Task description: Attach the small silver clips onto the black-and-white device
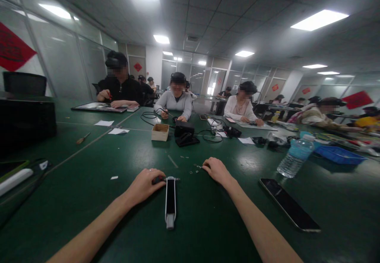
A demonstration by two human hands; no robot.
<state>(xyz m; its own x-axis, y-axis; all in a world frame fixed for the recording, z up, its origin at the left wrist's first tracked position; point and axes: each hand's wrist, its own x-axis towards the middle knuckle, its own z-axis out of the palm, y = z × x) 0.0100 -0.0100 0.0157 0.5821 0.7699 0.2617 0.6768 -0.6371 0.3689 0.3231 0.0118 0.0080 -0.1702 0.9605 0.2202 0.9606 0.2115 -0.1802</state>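
Observation:
My left hand (147, 183) is closed around the dark handle of what looks like a screwdriver (158, 180). Its thin metal shaft lies across the far end of a long white-framed device with a black middle (170, 199), which rests on the green table. To the right, my right hand (218, 170) rests on the tabletop with its fingers bent and drawn together. Its fingertips reach several small shiny metal rings or nuts (196, 171); whether one is between the fingers is too small to see.
A black phone (289, 204) and a water bottle (297, 156) stand to the right, near a blue tray (340, 155). Ahead are a small open box (160, 132), a black case (184, 130) and cables. Several people work across the green table (89, 199). A brush (82, 138) lies left.

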